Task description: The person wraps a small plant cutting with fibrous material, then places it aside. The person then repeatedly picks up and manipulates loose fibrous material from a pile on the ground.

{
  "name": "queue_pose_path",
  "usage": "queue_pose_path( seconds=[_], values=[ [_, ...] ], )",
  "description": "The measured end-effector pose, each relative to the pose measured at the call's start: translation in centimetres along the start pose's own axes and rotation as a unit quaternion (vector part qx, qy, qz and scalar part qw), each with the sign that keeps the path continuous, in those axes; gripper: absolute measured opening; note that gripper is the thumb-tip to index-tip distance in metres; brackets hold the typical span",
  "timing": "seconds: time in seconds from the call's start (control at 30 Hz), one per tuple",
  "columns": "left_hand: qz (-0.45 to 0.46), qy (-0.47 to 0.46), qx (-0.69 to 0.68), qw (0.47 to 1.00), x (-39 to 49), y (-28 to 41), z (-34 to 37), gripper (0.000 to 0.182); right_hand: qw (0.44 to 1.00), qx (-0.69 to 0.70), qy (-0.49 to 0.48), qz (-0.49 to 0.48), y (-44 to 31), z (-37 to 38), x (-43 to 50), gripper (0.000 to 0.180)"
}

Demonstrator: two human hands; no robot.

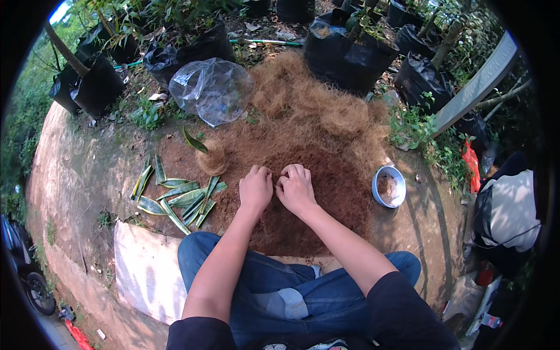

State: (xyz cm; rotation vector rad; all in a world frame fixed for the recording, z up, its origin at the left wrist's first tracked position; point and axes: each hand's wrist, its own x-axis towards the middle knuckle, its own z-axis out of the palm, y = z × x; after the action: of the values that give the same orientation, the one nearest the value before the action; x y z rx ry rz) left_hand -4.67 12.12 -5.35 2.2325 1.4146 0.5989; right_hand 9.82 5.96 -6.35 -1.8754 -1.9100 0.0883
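My left hand (pixel 256 187) and my right hand (pixel 298 186) are close together, with curled fingers, over a spread of dark brown coir-like soil (pixel 332 201). Whatever may be between the fingertips is hidden or too small to make out. Left of my hands lie several cut snake plant leaf pieces (pixel 186 199), green with yellow edges. Just beyond them sits a ball of coconut fibre (pixel 211 158) with an upright leaf piece (pixel 194 141) sticking out of its top. A heap of loose coconut fibre (pixel 341 113) stretches across the far side of the soil.
To the right stands a blue-rimmed bowl (pixel 388 187) with brown residue inside. A clear plastic bag (pixel 210 89) lies beyond the fibre ball. Black grow bags (pixel 350 57) with plants line the back. A pale board (pixel 146 269) rests at front left, and a grey post (pixel 477 85) slants at right.
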Motion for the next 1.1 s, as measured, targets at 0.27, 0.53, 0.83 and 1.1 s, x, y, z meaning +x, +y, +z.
queue_pose_path(
  seconds=[0.27, 0.53, 0.83, 1.1],
  values=[
    [-0.152, 0.027, -0.227, 0.962, -0.2, -1.5, 3.6, 0.019, 0.988, -0.084, -0.095, -0.084, 1.8, 1.7, 1.5, 0.011],
    [-0.118, 0.022, -0.24, 0.963, -0.6, -1.1, 3.7, 0.021, 0.995, -0.026, -0.045, -0.087, 0.6, -0.6, 0.5, 0.012],
    [-0.189, -0.132, -0.234, 0.945, -1.2, 1.5, 1.2, 0.02, 0.917, 0.282, -0.248, 0.132, 4.6, -9.5, -2.9, 0.02],
    [-0.234, -0.313, -0.25, 0.886, -2.1, 6.0, -1.6, 0.022, 0.829, 0.423, -0.052, 0.361, 13.1, -12.7, -4.0, 0.028]
  ],
)
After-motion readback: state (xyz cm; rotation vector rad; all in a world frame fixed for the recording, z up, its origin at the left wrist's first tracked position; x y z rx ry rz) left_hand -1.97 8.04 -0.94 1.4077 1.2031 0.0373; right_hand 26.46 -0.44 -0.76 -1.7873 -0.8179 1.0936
